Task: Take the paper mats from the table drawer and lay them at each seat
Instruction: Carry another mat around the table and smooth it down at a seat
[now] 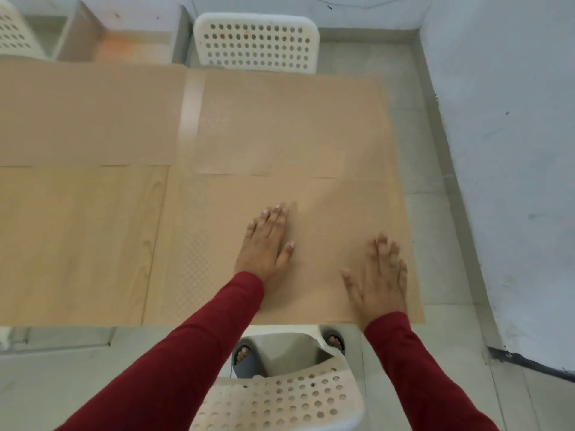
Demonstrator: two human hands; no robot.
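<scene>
Pale wood table fills the frame's left, bare at lower left where a seat still appears to lack a mat. Paper mats cover the rest. At lower centre the left hand and, to its right, the right hand press flat, fingers straight, gripping nothing, on the near mat. Smoothing outward should keep it square to the table's edge; a chair crowds below, a wall hems the right.

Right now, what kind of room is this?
Probably a simple dining area. A wooden table has white plastic chairs on both sides, one far and one near, and brown paper mats lie at the seats. Both hands, left and right, press one mat flat.
</scene>
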